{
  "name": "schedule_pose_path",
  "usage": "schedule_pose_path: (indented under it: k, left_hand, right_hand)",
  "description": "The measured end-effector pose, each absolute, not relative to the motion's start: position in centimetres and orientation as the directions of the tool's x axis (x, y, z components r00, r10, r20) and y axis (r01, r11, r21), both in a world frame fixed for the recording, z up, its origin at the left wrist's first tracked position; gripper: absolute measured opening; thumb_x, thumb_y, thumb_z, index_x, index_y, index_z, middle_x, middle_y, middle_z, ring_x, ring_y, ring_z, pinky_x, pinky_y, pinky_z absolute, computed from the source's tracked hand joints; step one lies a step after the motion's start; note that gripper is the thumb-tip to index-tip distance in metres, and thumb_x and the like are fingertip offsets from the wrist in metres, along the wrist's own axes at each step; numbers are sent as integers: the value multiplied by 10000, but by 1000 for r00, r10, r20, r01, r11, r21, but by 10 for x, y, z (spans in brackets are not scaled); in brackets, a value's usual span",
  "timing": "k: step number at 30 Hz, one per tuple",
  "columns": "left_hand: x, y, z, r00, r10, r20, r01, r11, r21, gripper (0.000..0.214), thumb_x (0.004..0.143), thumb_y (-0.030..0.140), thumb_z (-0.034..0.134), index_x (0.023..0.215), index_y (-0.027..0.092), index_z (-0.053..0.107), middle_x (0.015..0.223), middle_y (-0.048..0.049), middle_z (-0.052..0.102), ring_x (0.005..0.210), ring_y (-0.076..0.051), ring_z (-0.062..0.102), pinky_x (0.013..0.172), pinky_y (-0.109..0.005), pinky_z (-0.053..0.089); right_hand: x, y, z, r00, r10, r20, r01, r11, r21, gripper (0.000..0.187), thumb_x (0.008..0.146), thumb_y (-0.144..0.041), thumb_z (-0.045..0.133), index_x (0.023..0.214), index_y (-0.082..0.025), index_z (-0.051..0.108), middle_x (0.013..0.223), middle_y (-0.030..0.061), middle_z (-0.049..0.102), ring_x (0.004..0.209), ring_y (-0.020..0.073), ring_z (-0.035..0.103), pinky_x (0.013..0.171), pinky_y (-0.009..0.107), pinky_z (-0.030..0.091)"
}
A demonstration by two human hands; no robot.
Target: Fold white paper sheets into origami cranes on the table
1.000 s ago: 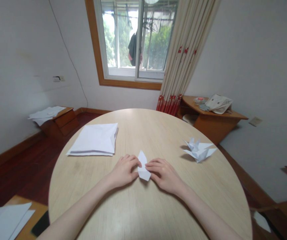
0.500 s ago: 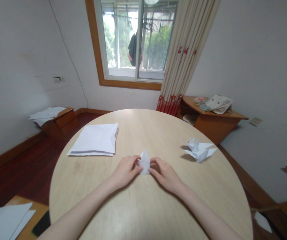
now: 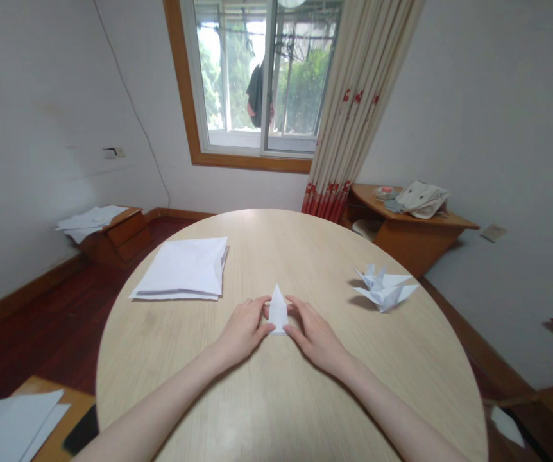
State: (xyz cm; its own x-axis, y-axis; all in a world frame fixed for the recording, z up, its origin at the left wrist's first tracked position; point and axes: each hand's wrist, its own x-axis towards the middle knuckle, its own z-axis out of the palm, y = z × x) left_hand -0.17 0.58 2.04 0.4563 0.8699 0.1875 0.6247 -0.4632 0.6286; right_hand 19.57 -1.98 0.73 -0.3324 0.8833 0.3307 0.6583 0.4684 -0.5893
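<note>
Between my hands a small piece of folded white paper (image 3: 278,313) rests on the round wooden table (image 3: 276,398), its pointed tip facing away from me. My left hand (image 3: 244,328) pinches its left edge, with the thumb near the lower corner and the fingers farther up. On the opposite edge, my right hand (image 3: 315,330) grips the paper in the same way. Some fingertips are hidden behind the paper's sides. Folded white paper cranes (image 3: 385,290) sit on the table to the right.
A stack of white paper (image 3: 183,268) lies on the table's left side. At the lower left, more sheets (image 3: 11,423) lie on a wooden surface. A corner desk (image 3: 416,226) with a cloth bag (image 3: 423,199) stands beyond the table, right of the curtain (image 3: 353,109).
The folded paper now lies flatter, and its tip looks sharper and points straight away from me. Both hands have shifted only slightly and still hold its edges.
</note>
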Motion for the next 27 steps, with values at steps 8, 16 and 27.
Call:
schedule_pose_path:
  k: [8,16,27]
  left_hand:
    - [-4,7,16,453,850,269,656,-522,546,526,808,214,654,1294,215,453,1146,-77,567,1064,-253,498,914,-398,408]
    - [-4,5,16,527,811,252,720,-584,374,407,882,254,577,1287,265,534,1357,-60,513,1158,-272,439,964,-434,383]
    - [-2,-1,13,569,796,207,729,-605,320,371,962,305,409,1306,231,527,1400,-64,495,1249,-313,414,996,-486,319]
  right_hand:
    - [198,-17,5,-404,850,340,704,525,-477,474,924,-233,466,1392,-235,393,1326,120,524,1215,254,471,1022,494,394]
    - [197,-16,-5,-451,847,281,759,529,-378,476,960,-256,388,1433,-204,356,1432,119,445,1305,244,398,1064,499,355]
    - [194,-18,-4,-444,858,258,814,507,-283,461,966,-249,328,1417,-183,394,1441,105,442,1303,270,392,1051,516,351]
